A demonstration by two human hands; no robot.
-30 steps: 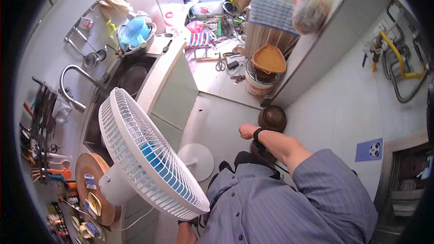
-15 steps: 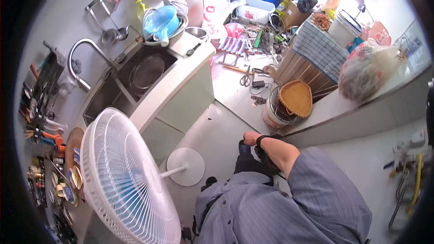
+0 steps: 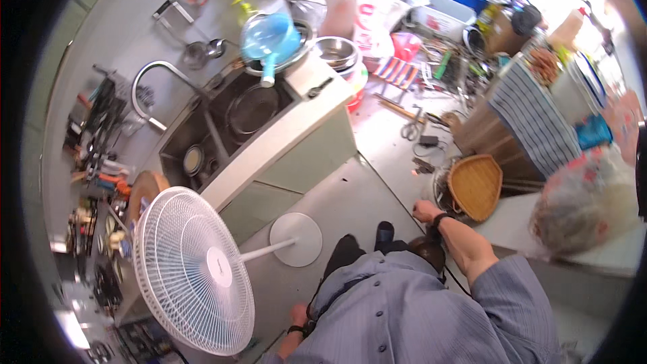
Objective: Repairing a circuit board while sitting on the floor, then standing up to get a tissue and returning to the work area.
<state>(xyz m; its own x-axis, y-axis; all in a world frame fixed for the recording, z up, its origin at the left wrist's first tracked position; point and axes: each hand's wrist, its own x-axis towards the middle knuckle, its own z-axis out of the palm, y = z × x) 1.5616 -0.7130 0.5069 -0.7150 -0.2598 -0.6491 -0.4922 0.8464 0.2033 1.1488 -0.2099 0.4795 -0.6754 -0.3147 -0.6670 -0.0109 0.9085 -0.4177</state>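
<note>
"Looking down, what did we find nearest our right hand (image 3: 426, 211)?"

"A golden-tan basket (image 3: 477, 185), shallow, its rounded rim tapering to a blunt corner. It sat on a pale bucket (image 3: 440, 192) on the floor (image 3: 377, 192), just beside that hand; whether we touched the bucket, we could not tell."

"Did we hold anything?"

"The fingers there looked loosely curled, but we could not see whether they gripped something. Our left hand (image 3: 298, 313) hung low and blurred, so we could not tell its grip either."

"What stood near the left?"

"A white fan (image 3: 219, 266), with a round grille of fine radiating ribs, a smooth hub, a slim pole and a flat disc base."

"Other textures?"

"We saw a soft striped cloth (image 3: 532, 118), a cloudy, crinkled plastic bag (image 3: 579, 205) and a dark brown, rounded pot (image 3: 428, 254)."
</note>
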